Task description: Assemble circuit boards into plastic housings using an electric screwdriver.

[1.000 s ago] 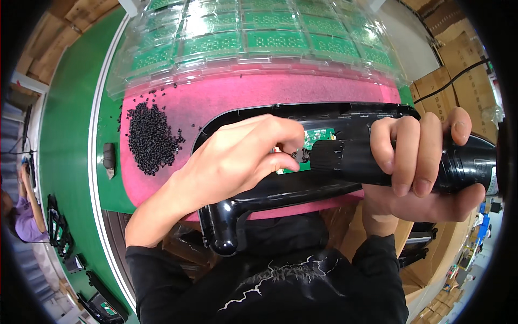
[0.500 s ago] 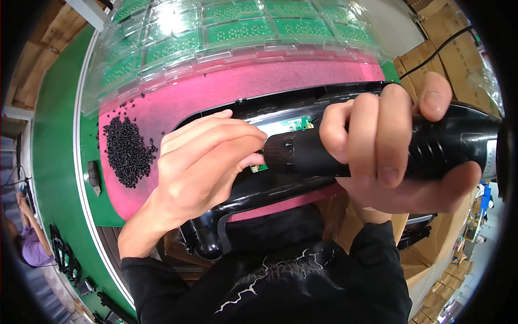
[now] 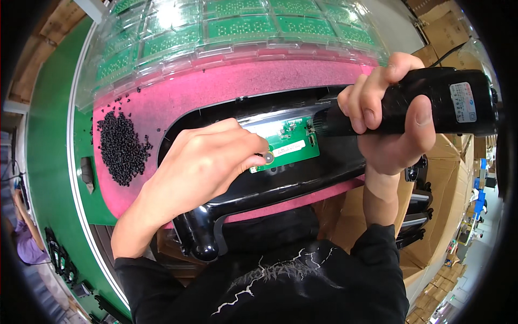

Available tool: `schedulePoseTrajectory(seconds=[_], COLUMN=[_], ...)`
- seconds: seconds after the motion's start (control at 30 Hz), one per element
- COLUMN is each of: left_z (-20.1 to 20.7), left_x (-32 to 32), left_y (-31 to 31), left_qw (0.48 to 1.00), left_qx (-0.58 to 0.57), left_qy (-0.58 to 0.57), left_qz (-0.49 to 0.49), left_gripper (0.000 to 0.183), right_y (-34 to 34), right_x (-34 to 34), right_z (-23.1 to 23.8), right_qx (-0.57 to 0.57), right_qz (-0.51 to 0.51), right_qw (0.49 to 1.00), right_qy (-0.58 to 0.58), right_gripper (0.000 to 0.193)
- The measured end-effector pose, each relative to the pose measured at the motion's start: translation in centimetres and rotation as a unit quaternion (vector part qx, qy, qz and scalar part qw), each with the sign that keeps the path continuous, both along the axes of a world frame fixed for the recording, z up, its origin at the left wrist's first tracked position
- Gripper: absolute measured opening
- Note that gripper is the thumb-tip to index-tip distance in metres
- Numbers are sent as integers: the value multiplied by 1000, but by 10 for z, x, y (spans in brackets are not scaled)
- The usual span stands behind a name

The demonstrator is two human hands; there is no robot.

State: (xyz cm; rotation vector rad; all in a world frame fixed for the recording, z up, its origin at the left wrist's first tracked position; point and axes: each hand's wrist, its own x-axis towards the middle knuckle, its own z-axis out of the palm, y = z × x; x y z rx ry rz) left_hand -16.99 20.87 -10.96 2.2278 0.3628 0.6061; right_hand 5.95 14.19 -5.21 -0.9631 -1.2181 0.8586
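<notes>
My right hand (image 3: 386, 108) is wrapped round a black electric screwdriver (image 3: 437, 102), whose ridged collar points left over the right end of a green circuit board (image 3: 291, 141). That board lies inside a glossy black plastic housing (image 3: 259, 190) with a short arm bending toward me at its left end. Above the board's left end, thumb and forefinger of my left hand (image 3: 208, 156) are pinched together beside a small round grey part (image 3: 268, 157). What they hold, if anything, is hidden.
A pile of small black screws (image 3: 123, 151) lies on the pink mat (image 3: 226, 89). Clear trays (image 3: 243, 24) of green boards stand behind it. A cardboard box (image 3: 431, 216) with black parts is at my right, and a dark-handled tool (image 3: 87, 174) lies left. Another person (image 3: 29, 243) sits far left.
The screwdriver has swung right and away from my left fingertips, uncovering more of the circuit board. My left hand stays pinched at the board's left end.
</notes>
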Motion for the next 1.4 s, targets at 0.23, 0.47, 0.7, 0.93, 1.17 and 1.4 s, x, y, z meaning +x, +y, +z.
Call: schedulePoseTrajectory(seconds=[0.23, 0.47, 0.7, 0.93, 1.17, 1.4], left_z=[4, -4, -2, -13, -11, -13], left_x=[0, -3, -4, -3, -3, -4], left_y=[2, 0, 3, 5, 8, 10], left_qw=[999, 996, 992, 999, 995, 996], left_qx=[21, -47, -57, -25, -29, -39], left_qy=[42, 70, 114, 24, -93, -83], left_qz=[-20, -7, -12, 3, 10, -23], left_gripper=[17, 19, 18, 14, 13, 16], right_y=[2, 9, 18, 7, 10, 15], right_x=[-2, -3, -8, -22, -36, -42], right_z=[1, -2, -15, -10, 6, 7], right_qx=[-8, -33, -7, 20, 145, 181], right_qz=[7, 6, -11, 33, 153, 164], right_qw=[1000, 998, 989, 993, 961, 951], right_qy=[4, -46, -147, 114, 180, 189], right_gripper=[47, 48, 54, 55, 48, 48])
